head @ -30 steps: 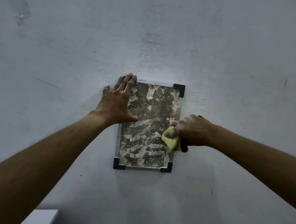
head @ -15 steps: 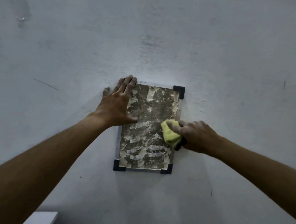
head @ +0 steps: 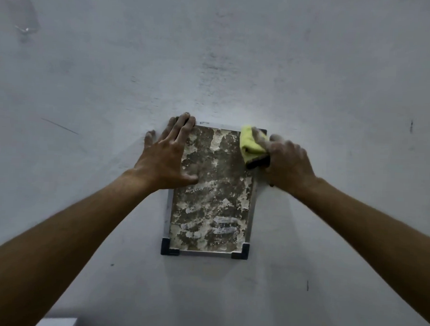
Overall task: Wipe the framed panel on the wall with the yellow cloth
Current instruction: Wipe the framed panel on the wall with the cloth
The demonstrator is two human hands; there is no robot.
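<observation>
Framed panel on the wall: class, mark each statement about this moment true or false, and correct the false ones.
1. The right hand presses the yellow cloth at the framed panel's upper right corner. True.
2. The left hand holds a second cloth. False: it lies flat and bare on the panel's upper left part.
3. The panel's surface looks clean. False: pale patches cover it.
4. Dark corner pieces show at both bottom corners. True.
5. The panel lies on a table. False: it sits on the wall.
</observation>
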